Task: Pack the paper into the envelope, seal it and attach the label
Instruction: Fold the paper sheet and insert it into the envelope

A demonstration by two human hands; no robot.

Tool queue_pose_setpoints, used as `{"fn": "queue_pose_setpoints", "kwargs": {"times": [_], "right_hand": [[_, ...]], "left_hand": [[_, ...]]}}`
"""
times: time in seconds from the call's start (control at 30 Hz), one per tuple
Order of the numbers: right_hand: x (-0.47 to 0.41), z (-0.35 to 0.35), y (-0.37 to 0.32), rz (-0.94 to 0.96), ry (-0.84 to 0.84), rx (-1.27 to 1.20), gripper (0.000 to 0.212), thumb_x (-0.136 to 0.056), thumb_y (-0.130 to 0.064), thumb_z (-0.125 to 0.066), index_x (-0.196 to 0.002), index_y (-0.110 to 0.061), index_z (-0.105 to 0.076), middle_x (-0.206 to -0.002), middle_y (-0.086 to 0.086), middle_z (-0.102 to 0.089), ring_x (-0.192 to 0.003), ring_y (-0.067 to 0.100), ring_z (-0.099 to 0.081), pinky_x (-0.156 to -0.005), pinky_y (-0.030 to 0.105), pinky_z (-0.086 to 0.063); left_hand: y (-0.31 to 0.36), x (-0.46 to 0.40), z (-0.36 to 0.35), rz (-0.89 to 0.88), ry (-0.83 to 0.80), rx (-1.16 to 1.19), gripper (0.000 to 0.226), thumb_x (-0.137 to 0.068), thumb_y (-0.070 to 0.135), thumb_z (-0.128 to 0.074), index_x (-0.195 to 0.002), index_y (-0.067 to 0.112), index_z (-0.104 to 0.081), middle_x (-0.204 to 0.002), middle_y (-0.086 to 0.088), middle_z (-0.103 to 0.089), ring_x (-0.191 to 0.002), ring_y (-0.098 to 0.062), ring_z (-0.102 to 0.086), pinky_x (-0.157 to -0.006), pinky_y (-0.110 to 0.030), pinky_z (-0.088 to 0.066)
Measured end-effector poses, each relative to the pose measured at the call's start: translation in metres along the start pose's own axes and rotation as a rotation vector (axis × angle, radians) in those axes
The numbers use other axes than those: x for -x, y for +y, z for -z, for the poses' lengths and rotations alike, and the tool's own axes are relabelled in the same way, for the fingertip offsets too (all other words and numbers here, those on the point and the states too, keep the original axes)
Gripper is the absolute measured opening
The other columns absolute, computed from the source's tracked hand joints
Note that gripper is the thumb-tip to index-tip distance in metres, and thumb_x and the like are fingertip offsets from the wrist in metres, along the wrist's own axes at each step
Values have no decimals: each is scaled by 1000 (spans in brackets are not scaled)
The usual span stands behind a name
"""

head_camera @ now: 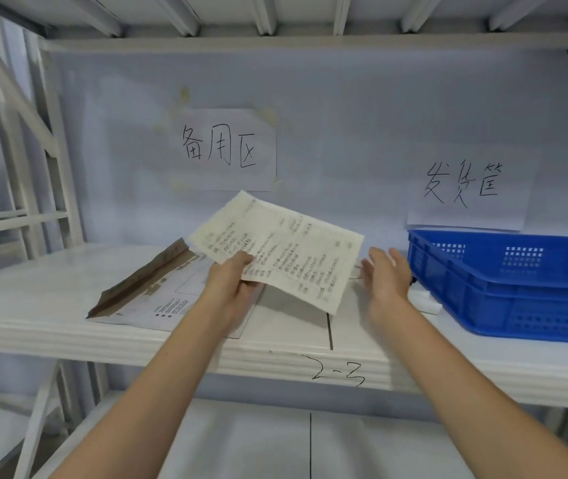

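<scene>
My left hand (230, 285) pinches the near left edge of a printed sheet of paper (282, 250) and holds it tilted above the shelf. Beneath it, to the left, a white envelope (168, 299) lies flat on the shelf with its brown flap (144, 278) folded open at the far left side. My right hand (386, 274) hovers just right of the paper with fingers apart, touching nothing. A small white piece, maybe the label (426, 300), lies beside the crate, partly hidden by my right hand.
A blue plastic crate (503, 288) stands on the white shelf (51, 288) at the right. Two handwritten paper signs (227, 150) are stuck to the back wall. Shelf uprights (34, 167) rise at the left, and a lower shelf lies underneath.
</scene>
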State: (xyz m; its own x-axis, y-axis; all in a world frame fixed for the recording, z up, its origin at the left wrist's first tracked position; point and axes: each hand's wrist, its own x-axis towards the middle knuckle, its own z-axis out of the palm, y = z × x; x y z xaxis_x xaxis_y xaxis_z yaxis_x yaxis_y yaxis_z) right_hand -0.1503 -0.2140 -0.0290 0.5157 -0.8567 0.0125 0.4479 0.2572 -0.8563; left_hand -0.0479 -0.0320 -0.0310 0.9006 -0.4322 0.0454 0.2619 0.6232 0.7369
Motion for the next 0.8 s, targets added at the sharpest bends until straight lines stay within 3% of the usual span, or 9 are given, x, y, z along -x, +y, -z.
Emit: {"fn": "queue_pose_setpoints", "kwargs": {"times": [0.03,0.1,0.13,0.27,0.4,0.5,0.63,0.7,0.8], "right_hand": [[-5,3,-7,31,-48,133,39,-91,-28,-61,-129,-27,-51,-110,0,-65,-96,13,-62,-87,29,-46],[-14,6,-23,41,-202,364,22,-91,-38,-59,-100,-18,-59,-94,2,-68,-92,16,-61,-83,26,-46],[-16,9,-31,1,-286,407,24,-91,-39,-58,-92,-15,-60,-87,2,-67,-89,17,-61,-78,25,-46],[-18,27,-55,-319,-592,381,52,-88,-52,-55,-117,-10,-64,-111,8,-71,-89,24,-68,-61,31,-52],[-11,24,-47,-273,-746,703,37,-92,-41,-59,-113,-13,-68,-106,7,-74,-87,23,-70,-77,34,-56],[-6,14,-36,-180,-717,821,25,-93,-22,-64,-112,-8,-70,-108,9,-75,-101,28,-71,-93,40,-54],[-3,3,-30,-61,-555,626,21,-96,-18,-60,-110,-4,-68,-108,12,-74,-95,28,-73,-84,41,-58],[-1,-3,-31,22,-467,488,15,-97,-17,-57,-103,-9,-69,-107,10,-74,-92,26,-72,-80,41,-58],[5,-12,-36,178,-418,361,13,-98,-18,-55,-96,-17,-69,-101,0,-75,-89,18,-72,-75,36,-58]], "left_hand": [[5,0,4,38,-54,-54,35,-95,-6,-47,-128,6,-54,-116,-13,-72,-104,-26,-71,-88,-39,-58],[13,-1,10,83,-151,-191,36,-95,-7,-47,-127,7,-56,-120,-13,-71,-110,-28,-68,-85,-36,-59],[16,-2,11,89,-183,-240,36,-95,-7,-47,-127,7,-56,-122,-13,-70,-112,-29,-67,-84,-35,-59],[29,-4,19,112,-264,-355,34,-94,-8,-46,-121,7,-59,-117,-14,-72,-98,-26,-73,-73,-35,-63],[31,1,19,163,-378,-575,32,-95,-5,-49,-120,11,-60,-111,-10,-75,-96,-25,-74,-71,-34,-62],[28,4,13,157,-388,-574,30,-96,1,-53,-124,9,-59,-114,-11,-74,-103,-27,-72,-81,-37,-61],[19,4,14,141,-477,-386,36,-97,3,-49,-133,5,-54,-129,-20,-64,-120,-37,-62,-99,-49,-51],[14,7,16,193,-523,-467,34,-97,1,-51,-131,3,-56,-130,-19,-64,-119,-36,-62,-101,-51,-49],[11,10,14,105,-521,-688,30,-97,6,-56,-126,6,-61,-125,-9,-69,-114,-23,-67,-99,-37,-53]]}}
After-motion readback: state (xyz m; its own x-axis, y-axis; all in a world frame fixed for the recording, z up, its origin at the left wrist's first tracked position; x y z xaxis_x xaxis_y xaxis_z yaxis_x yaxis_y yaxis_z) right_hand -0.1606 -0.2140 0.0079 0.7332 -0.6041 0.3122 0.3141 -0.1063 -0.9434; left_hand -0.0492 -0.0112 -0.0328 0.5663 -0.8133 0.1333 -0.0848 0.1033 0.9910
